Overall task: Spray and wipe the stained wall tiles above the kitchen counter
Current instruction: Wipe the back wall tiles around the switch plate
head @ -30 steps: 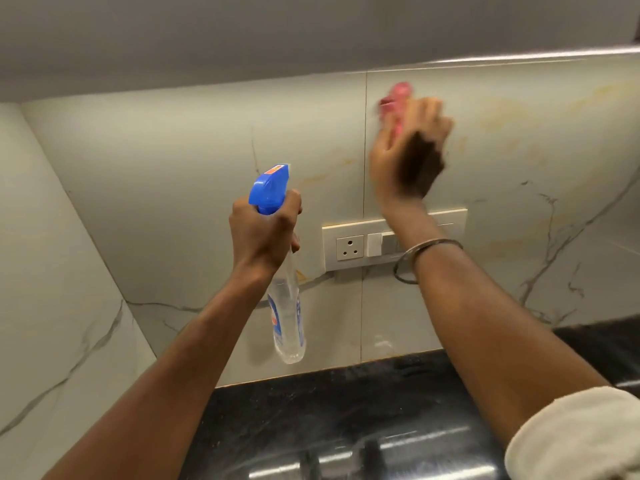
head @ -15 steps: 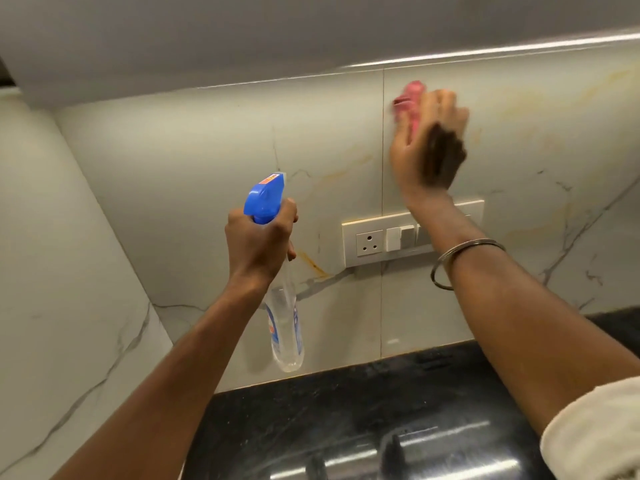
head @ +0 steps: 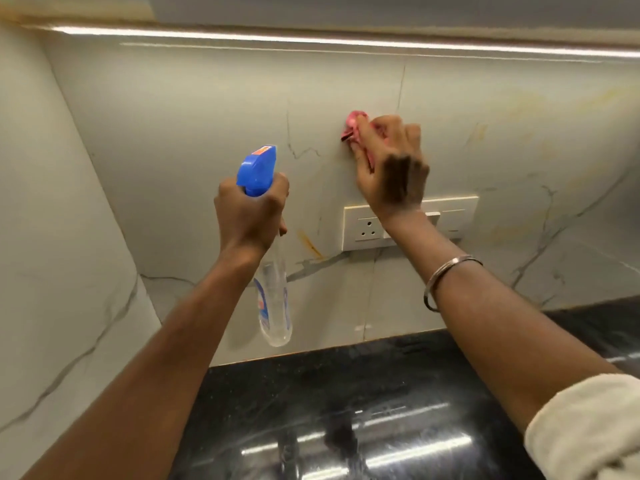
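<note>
My right hand [head: 391,171] has dragged the pink cloth [head: 356,128] leftward across the tile seam – grip clamped on it, pressed to the wall tiles [head: 194,109] above the socket plate [head: 367,225] – while my left hand [head: 247,214] stays closed around the spray bottle [head: 272,299], so wiping advances toward the orange streak [head: 310,244].

Light source: LED strip [head: 311,38] under the cabinet — bright, warm-white
Glare: streaks on the black counter [head: 381,441]
Blur: right hand [head: 391,168] and pink cloth [head: 355,124] smeared
Distortion: wide-angle bending at the edges — wall lines curve
</note>
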